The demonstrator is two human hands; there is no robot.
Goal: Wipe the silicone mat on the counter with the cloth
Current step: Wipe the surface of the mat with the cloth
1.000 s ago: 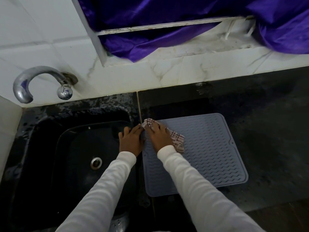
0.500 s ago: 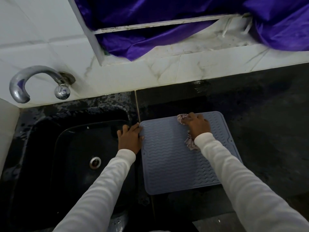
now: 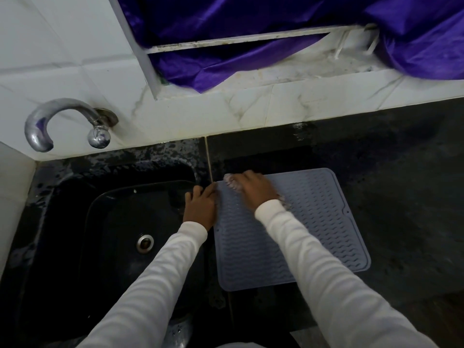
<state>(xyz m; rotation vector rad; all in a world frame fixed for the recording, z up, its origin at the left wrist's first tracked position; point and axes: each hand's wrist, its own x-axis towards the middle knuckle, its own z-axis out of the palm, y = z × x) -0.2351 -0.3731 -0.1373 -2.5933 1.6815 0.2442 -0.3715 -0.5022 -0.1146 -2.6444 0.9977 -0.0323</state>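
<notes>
Head cam: grey mat lies on the black counter, its left edge by the sink; right hand presses the blurry cloth into the mat's far-left corner; left hand rests flat, fingers together, on the mat's left edge.

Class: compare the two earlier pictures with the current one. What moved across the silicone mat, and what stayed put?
The right hand swept the cloth from the mat's far-left corner toward its far middle, then back to that corner. The left hand stayed on the silicone mat's left edge; the mat kept its place.
</notes>
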